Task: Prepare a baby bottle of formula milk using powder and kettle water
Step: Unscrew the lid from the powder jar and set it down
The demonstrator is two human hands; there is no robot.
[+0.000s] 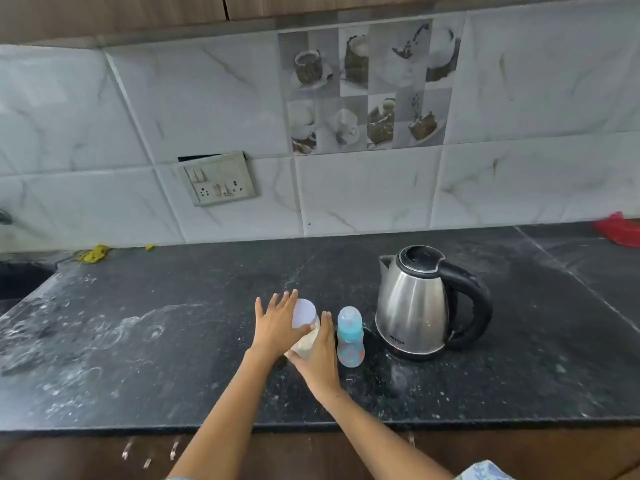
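gripping the powder jar (304, 336) on the counter (173, 358): right hand (320, 358) wraps its body, left hand (277, 323) spread over its lid. bottle (350, 337) capped, kettle (412, 306) closed; nothing mixed yet.

On the dark speckled stone countertop (173, 358), a clear plastic powder jar with white lid (304, 315) stands near centre, left hand (277, 325) against its left side and lid, right hand (320, 358) against its right side and front. Just right of jar, blue-capped baby bottle (350, 337), upright. Right of bottle, steel electric kettle with black handle (415, 303), handle facing right. Behind, on tiled wall, switch socket plate (218, 178), left of jar. Red cloth (620, 232) far right rear; yellow scrap (94, 253) far left rear.
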